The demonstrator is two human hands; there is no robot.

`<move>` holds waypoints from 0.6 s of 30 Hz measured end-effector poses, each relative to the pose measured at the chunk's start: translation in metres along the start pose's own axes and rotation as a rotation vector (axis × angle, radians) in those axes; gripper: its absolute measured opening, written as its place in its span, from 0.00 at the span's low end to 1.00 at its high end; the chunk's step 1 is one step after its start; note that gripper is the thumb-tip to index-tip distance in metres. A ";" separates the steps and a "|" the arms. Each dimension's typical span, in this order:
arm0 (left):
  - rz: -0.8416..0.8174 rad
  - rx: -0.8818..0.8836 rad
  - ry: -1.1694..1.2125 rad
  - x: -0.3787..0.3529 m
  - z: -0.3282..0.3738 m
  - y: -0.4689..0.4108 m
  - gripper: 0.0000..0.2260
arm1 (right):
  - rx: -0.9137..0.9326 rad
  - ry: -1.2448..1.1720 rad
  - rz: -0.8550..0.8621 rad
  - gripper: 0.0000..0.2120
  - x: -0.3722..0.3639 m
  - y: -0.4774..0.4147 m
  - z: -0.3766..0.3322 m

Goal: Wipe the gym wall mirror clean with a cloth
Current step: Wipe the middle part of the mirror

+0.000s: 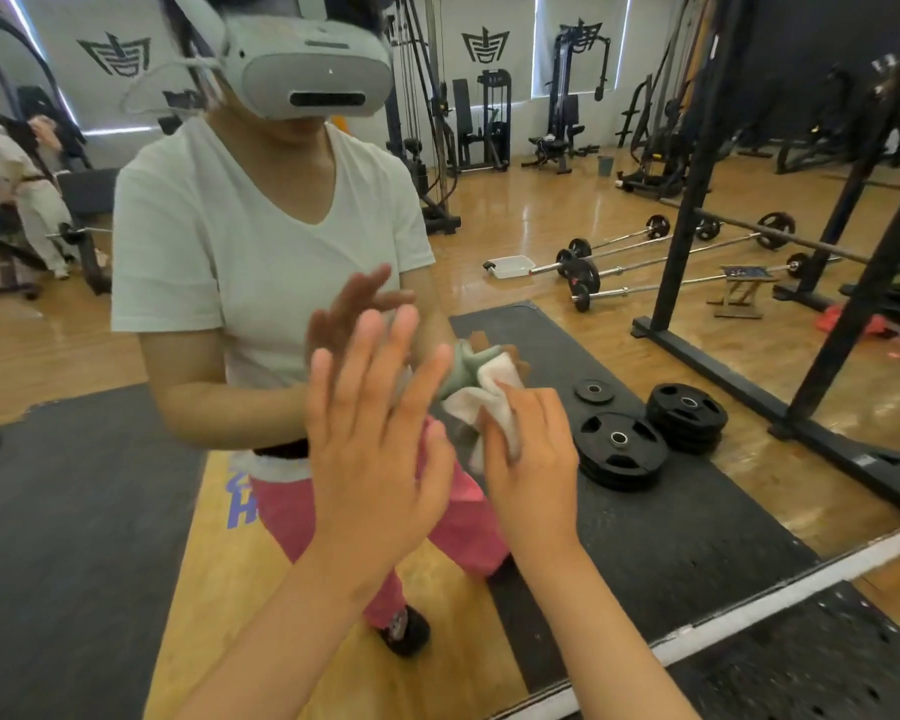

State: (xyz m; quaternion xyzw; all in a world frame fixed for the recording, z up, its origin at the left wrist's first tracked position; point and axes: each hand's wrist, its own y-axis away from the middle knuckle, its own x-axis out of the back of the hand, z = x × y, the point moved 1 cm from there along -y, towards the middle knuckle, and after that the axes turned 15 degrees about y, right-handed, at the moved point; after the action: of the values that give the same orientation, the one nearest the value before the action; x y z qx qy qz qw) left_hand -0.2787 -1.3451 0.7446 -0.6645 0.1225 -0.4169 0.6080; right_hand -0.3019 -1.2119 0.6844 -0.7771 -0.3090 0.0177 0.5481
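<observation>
Left hand (372, 433) open, fingers spread; right hand (531, 449) gripping crumpled white-and-green cloth (476, 387) against mirror (645, 148).

Both forearms enter from the bottom of the frame bare, with no sleeves, watch or rings showing on the left hand (372, 423) or the right hand (533, 454). The reflection filling the centre and upper left shows a white short-sleeved V-neck T-shirt (219, 226), pink trousers (458, 527) with a dark band at the waist, and a dark shoe (404, 631) low in the frame. A pale grey headset (313, 80) with a white strap sits at the top centre, a dark slot across its front.
</observation>
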 end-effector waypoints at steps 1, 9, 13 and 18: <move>-0.026 -0.014 -0.004 -0.008 0.006 -0.004 0.31 | -0.030 -0.010 0.007 0.12 0.005 -0.005 0.012; -0.134 -0.002 0.078 -0.077 0.057 -0.057 0.27 | -0.344 -0.035 0.000 0.04 0.048 -0.051 0.126; -0.141 -0.044 -0.010 -0.119 0.074 -0.071 0.27 | -0.403 -0.070 -0.006 0.05 0.063 -0.065 0.160; -0.077 -0.076 -0.173 -0.143 0.060 -0.063 0.28 | -0.254 -0.084 -0.035 0.03 0.048 -0.043 0.135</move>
State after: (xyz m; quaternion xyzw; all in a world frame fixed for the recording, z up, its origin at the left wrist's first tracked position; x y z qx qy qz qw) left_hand -0.3470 -1.1920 0.7489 -0.7248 0.0598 -0.3762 0.5740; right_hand -0.3322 -1.0647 0.6829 -0.8332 -0.3449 0.0013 0.4323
